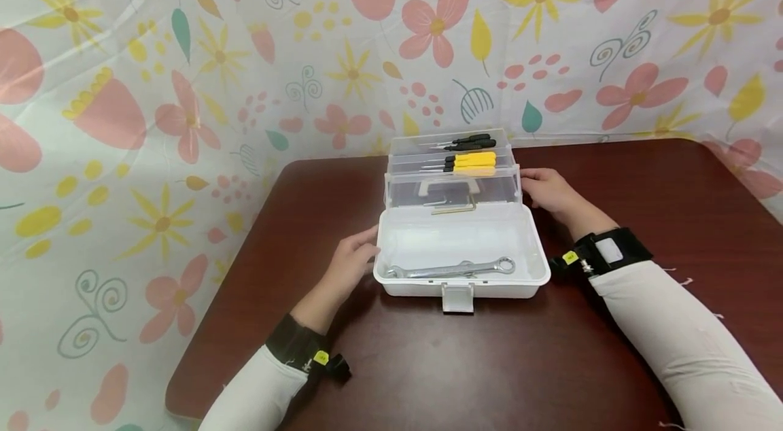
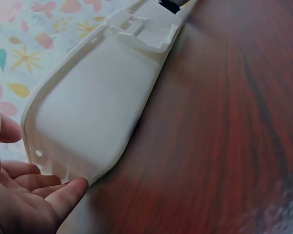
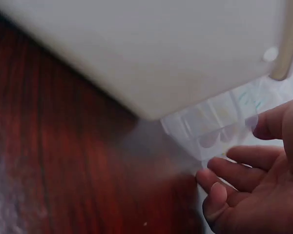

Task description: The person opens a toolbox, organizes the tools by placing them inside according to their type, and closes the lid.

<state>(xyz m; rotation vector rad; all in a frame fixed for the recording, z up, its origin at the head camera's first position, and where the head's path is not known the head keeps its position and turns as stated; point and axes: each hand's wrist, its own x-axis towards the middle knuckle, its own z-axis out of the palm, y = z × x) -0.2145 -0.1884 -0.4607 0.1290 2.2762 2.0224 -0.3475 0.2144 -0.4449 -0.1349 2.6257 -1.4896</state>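
Observation:
A white toolbox (image 1: 449,234) stands on the table with its clear lid (image 1: 453,190) and see-through trays folded back. In its base lie silver wrenches (image 1: 453,269); thin hex keys (image 1: 454,209) sit just behind. Screwdrivers with yellow handles (image 1: 474,164) and black handles (image 1: 476,143) rest in the tray sections. My left hand (image 1: 353,255) is at the box's left end, its fingertips (image 2: 78,186) against the white wall. On the right, my right hand (image 1: 546,187) touches or nearly touches the clear part with relaxed fingers (image 3: 239,173). Neither hand grips anything.
The dark reddish-brown table (image 1: 428,356) extends around the box. A flower-printed cloth (image 1: 342,30) hangs behind and along the left. The box's front latch (image 1: 457,298) hangs down toward the near side. Each wrist wears a black strap (image 1: 614,251).

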